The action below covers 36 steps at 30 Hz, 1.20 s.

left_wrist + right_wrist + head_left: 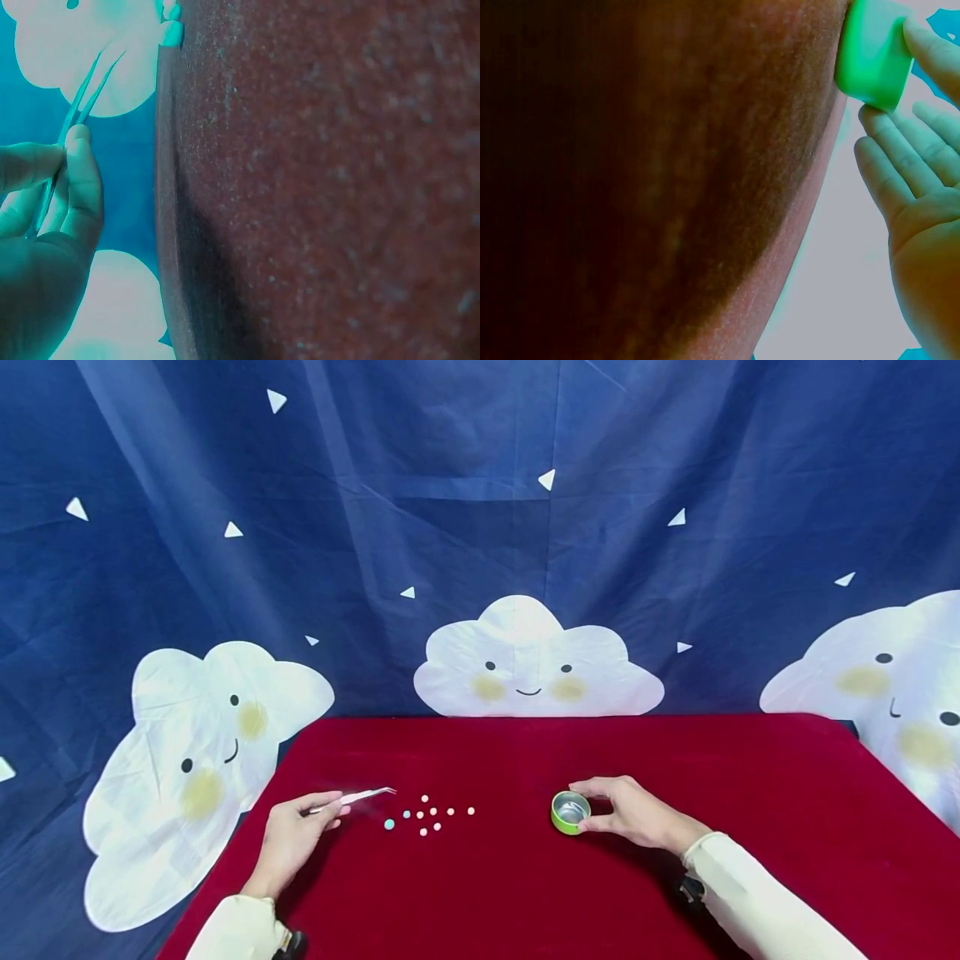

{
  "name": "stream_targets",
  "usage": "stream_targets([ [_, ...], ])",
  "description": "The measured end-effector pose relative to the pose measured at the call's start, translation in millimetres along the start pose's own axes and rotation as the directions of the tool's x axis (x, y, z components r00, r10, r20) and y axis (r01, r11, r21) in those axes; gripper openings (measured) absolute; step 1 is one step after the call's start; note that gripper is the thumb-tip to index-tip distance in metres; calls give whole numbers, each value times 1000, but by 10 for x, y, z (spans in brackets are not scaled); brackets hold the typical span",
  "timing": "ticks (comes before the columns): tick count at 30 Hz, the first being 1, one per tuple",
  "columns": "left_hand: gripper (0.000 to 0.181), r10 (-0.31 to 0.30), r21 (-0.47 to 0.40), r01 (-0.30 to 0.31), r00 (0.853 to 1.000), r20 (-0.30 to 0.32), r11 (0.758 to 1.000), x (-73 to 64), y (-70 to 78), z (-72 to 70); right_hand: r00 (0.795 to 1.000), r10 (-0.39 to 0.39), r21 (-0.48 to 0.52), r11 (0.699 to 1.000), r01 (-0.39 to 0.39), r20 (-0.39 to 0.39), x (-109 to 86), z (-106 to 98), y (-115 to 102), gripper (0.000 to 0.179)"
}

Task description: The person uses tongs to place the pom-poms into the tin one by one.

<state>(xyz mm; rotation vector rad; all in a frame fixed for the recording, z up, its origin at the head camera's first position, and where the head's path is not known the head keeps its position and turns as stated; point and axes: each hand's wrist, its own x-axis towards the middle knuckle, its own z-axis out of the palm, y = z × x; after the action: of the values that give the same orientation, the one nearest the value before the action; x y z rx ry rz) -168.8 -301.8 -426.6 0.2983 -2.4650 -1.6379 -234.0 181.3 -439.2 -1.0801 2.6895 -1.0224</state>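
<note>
Between thumb and fingers, my left hand (292, 837) pinches a pair of pale pink tweezers (363, 796) with bent tips. In the left wrist view the tweezer tips stand slightly apart with nothing between them. To the right of the tips lie several small pale balls (451, 812) and two blue ones (389, 824), scattered on the red cloth. Farther right, my right hand (633, 814) holds a small round green tin (557, 821) by its sides, thumb on the near side and fingers on the far side. Its top is uncovered, showing a silvery inside.
A red cloth (510, 893) covers the table, whose far edge meets a dark blue curtain (465, 543) printed with white clouds. The balls lie between the two hands. Dark wrist straps (692, 888) show by the cream sleeves (765, 893).
</note>
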Motion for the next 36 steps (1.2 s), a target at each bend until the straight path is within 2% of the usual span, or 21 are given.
stream_targets([
  [6, 34, -39, -98, 41, 999, 23, 994, -4, -27, -13, 1000, 6, -3, 1000, -6, -1, -2, 0, -4, 55],
  [15, 31, -41, 75, 38, 999, 33, 996, -35, -71, -92, 1000, 6, -5, 1000, -6, -3, 2, -7, 1, 55],
  [20, 27, -3, 216, -4, 1000, 30, 976, -51, -107, -148, 1000, 4, -5, 1000, -4, -5, 0, 0, 8, 54],
  [22, 26, 11, 247, -18, 1000, 27, 969, -59, -114, -155, 1000, 3, -4, 1000, -3, -5, -1, 0, 11, 53],
  [31, 23, 20, 282, -25, 1000, 18, 959, -57, -118, -116, 1000, -8, -8, 1000, 8, -10, -3, 18, 29, 49],
  [36, 17, 79, 329, -76, 997, 6, 941, -40, -133, -103, 1000, -14, -6, 1000, 14, -8, 2, 11, 33, 49],
])
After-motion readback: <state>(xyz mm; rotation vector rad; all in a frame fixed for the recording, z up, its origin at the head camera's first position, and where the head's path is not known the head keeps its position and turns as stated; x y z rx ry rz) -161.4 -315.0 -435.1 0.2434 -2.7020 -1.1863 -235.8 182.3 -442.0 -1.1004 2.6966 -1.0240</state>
